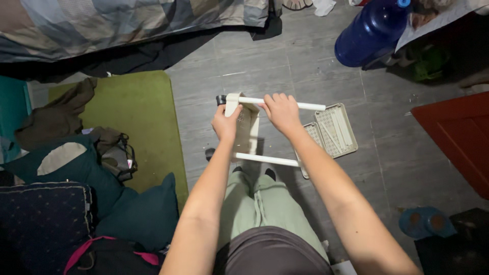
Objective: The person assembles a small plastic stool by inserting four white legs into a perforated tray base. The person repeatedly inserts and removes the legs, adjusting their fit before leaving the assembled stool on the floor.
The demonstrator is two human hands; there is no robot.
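The grey tiled floor (316, 66) fills most of the view, its right side sinking into shadow. Along the top edge a patchwork blanket (127, 20) hangs off a bed and is cut off by the frame. A green rug (145, 117) lies at left, partly buried under a brown garment (58, 114) and dark teal cushions (137, 214); what sits in the dim lower left corner is hard to make out. A large blue water bottle (372, 33) lies at upper right, its cap cropped. A red panel (458, 137) runs off the right edge.

In the middle, above the person's pale green trousers (260, 209), is a small white frame (249, 130) of plastic panel and tubes, held over the floor just in front of the knees. Its upper white tube (305, 106) juts out to the right, its lower tube (267, 160) crosses beneath, and a black cap (220, 100) shows at the upper left end. Just right of it, on the floor, lie beige perforated plastic panels (333, 130), partly hidden behind the right forearm.

The left hand (225, 122) is clenched on the frame's upright panel, thumb on top. The right hand (281, 113) grips the upper tube, fingers (277, 98) curled over it, their tips hidden behind.
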